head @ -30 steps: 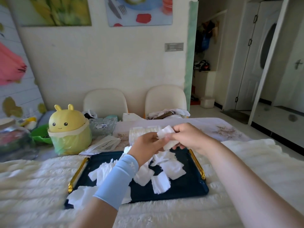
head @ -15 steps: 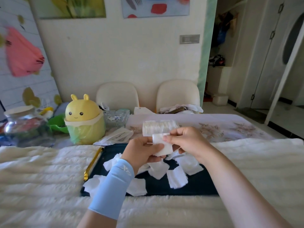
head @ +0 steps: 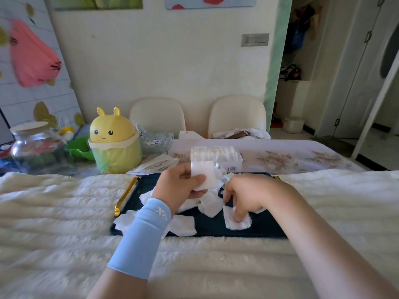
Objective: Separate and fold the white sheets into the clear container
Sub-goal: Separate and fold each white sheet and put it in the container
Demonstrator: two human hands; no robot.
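Fluffy white cover drapes the desk, with a glass jar and a yellow bunny bin well left of and behind the dark tray. Over the tray's left half, the left hand pinches a folded white sheet upright between thumb and curled fingers. Loose white sheets lie scattered on the tray. Just behind the tray stands the clear container, already holding stacked sheets. Toward the tray's right, the right hand reaches down, its fingers bent onto a single sheet; whether they pinch or only press it I cannot tell. The step looks like separating the next sheet, which then needs lifting clear of its neighbours and folding.
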